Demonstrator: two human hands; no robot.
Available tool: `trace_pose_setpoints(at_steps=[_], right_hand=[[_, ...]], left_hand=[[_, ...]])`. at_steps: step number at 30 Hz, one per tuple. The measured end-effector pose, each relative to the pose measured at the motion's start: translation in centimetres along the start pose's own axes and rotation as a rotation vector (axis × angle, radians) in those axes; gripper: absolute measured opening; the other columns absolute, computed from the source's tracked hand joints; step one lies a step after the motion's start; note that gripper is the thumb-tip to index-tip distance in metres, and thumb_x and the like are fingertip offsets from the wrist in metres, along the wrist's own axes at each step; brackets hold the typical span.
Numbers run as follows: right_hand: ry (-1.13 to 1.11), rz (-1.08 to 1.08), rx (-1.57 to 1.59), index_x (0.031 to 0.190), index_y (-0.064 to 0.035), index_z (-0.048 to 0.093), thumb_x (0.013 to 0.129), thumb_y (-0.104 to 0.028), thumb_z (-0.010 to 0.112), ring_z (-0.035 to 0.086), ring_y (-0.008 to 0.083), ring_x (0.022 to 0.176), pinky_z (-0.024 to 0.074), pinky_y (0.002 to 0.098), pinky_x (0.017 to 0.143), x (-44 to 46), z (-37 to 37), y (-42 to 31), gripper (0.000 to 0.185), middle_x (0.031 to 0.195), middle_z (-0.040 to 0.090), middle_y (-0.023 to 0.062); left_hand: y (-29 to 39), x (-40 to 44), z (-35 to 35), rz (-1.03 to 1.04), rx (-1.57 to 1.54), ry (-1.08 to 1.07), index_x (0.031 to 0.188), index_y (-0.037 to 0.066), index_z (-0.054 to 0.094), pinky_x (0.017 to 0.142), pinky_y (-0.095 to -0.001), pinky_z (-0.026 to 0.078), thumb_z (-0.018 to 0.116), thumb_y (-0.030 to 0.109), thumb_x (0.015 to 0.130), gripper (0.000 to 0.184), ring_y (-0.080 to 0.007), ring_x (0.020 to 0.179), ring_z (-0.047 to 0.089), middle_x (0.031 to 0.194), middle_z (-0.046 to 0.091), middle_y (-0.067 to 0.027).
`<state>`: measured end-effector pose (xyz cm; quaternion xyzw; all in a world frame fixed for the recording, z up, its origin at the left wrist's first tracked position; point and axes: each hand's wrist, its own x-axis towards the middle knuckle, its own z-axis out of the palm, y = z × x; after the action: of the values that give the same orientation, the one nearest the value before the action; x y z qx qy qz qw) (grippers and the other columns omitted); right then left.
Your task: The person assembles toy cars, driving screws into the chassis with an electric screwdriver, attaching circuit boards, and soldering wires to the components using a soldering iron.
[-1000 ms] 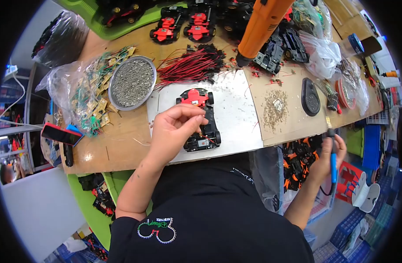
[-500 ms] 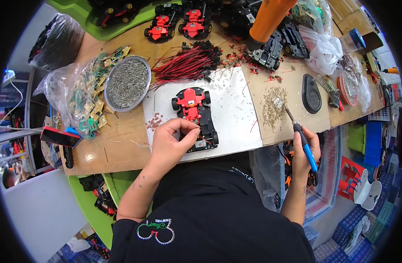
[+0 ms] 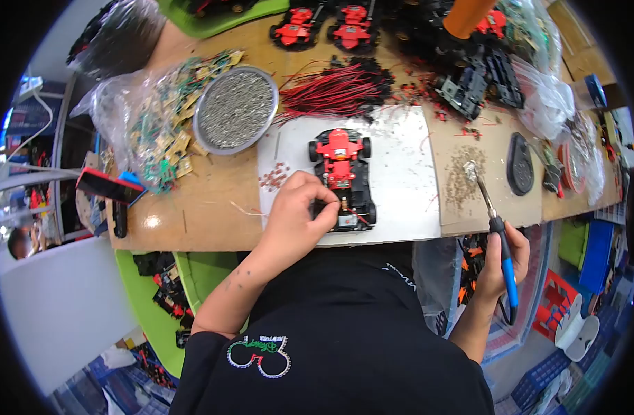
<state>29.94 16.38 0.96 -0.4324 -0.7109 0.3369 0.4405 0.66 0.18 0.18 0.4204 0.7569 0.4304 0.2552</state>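
A toy car chassis [image 3: 341, 173] with a red cover lies on a white board [image 3: 403, 180]. My left hand [image 3: 302, 211] is at its near end, thumb and forefinger pinched on a thin red wire [image 3: 359, 217] over the black part. My right hand [image 3: 500, 266] grips the blue handle of a soldering iron [image 3: 510, 277]. The iron's tip points at a silvery blob of solder [image 3: 471, 170] amid brownish specks on cardboard. Small reddish-brown discs [image 3: 273, 177] lie left of the chassis.
A bowl of small metal pieces [image 3: 199, 124], a bundle of red wires [image 3: 331, 93] and bagged circuit boards [image 3: 168, 149] lie behind. More red chassis [image 3: 353, 29] stand farther back. An orange cylinder [image 3: 465, 17] rises at the top. A black oval stand [image 3: 519, 166] sits right.
The whole view has shifted, so the bench appears farther right and slightly higher. My left hand stays pinched at the chassis, and the soldering iron's tip remains by the solder blob.
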Motion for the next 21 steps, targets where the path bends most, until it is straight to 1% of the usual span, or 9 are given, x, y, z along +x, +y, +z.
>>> trace_pose_setpoints(at_steps=[1,3,4,5,7,10,13,15,21], right_hand=[[0.003,0.015,0.085,0.110,0.0040,0.062,0.083,-0.002,0.070,0.056,0.0120,0.084,0.0452,0.0250,0.078,-0.3,0.8,-0.6,0.028,0.096,0.061,0.0082],[-0.189,0.032,0.279,0.108,0.0041,0.062,0.081,-0.005,0.073,0.055,0.0137,0.081,0.0446,0.0251,0.076,-0.6,1.4,-1.5,0.031,0.095,0.061,0.0092],[-0.238,0.044,0.318,0.108,0.0036,0.063,0.078,-0.007,0.074,0.055,0.0146,0.080,0.0447,0.0258,0.075,-1.0,2.3,-2.0,0.033,0.094,0.062,0.0099],[-0.345,0.057,0.388,0.107,0.0028,0.063,0.078,-0.004,0.073,0.055,0.0146,0.079,0.0447,0.0259,0.075,-1.1,2.9,-2.4,0.032,0.092,0.063,0.0104],[-0.464,0.055,0.384,0.105,0.0022,0.064,0.077,-0.003,0.074,0.056,0.0148,0.076,0.0449,0.0255,0.072,-1.2,4.3,-3.6,0.030,0.087,0.063,0.0102],[-0.546,0.043,0.349,0.100,0.0021,0.067,0.076,-0.003,0.076,0.058,0.0137,0.070,0.0442,0.0251,0.065,-1.6,5.9,-3.4,0.026,0.079,0.063,0.0073],[-0.604,0.116,0.372,0.101,0.0021,0.068,0.077,-0.002,0.075,0.057,0.0130,0.069,0.0436,0.0248,0.065,-1.6,6.5,-3.9,0.026,0.078,0.063,0.0071],[-0.611,0.107,0.380,0.102,0.0026,0.068,0.077,-0.001,0.075,0.057,0.0122,0.069,0.0431,0.0242,0.065,-1.6,6.8,-3.7,0.026,0.079,0.063,0.0071],[-0.614,0.129,0.394,0.103,0.0036,0.068,0.078,0.000,0.074,0.056,0.0110,0.070,0.0433,0.0234,0.066,-1.5,7.2,-3.7,0.027,0.080,0.063,0.0065]], left_hand=[[-0.2,0.0,0.0,-0.014,-0.002,-0.025,0.084,0.003,0.069,0.074,-0.0306,0.045,0.073,0.009,0.079,0.009,-0.0183,0.086,0.057,0.092,0.059,-0.0061],[0.0,0.1,0.0,-0.029,0.016,-0.014,0.082,0.003,0.069,0.073,-0.0304,0.046,0.073,0.009,0.077,0.009,-0.0180,0.085,0.056,0.092,0.058,-0.0062],[0.4,0.2,-0.2,-0.039,0.018,-0.032,0.081,0.001,0.068,0.076,-0.0323,0.046,0.072,0.007,0.076,0.009,-0.0223,0.086,0.057,0.090,0.057,-0.0089],[0.7,0.3,-0.2,-0.047,0.018,-0.052,0.081,-0.001,0.067,0.079,-0.0342,0.047,0.072,0.004,0.075,0.009,-0.0265,0.087,0.057,0.089,0.056,-0.0116],[0.6,0.4,-0.2,-0.046,0.028,-0.053,0.079,-0.001,0.067,0.080,-0.0347,0.047,0.072,0.005,0.074,0.009,-0.0271,0.088,0.057,0.089,0.056,-0.0118],[0.6,0.5,-0.1,-0.064,0.031,-0.062,0.078,-0.001,0.066,0.081,-0.0349,0.047,0.072,0.005,0.073,0.009,-0.0272,0.089,0.057,0.089,0.056,-0.0119],[0.4,0.5,0.1,-0.070,0.026,-0.063,0.077,0.000,0.067,0.081,-0.0351,0.047,0.072,0.005,0.073,0.009,-0.0271,0.089,0.057,0.089,0.056,-0.0117],[-0.2,0.4,0.4,-0.024,0.026,-0.030,0.079,0.001,0.068,0.070,-0.0300,0.043,0.074,0.009,0.074,0.011,-0.0193,0.080,0.054,0.087,0.055,-0.0074],[-0.3,0.4,0.5,0.007,0.033,-0.018,0.079,0.000,0.068,0.074,-0.0315,0.045,0.073,0.007,0.074,0.010,-0.0218,0.083,0.056,0.087,0.055,-0.0087]])
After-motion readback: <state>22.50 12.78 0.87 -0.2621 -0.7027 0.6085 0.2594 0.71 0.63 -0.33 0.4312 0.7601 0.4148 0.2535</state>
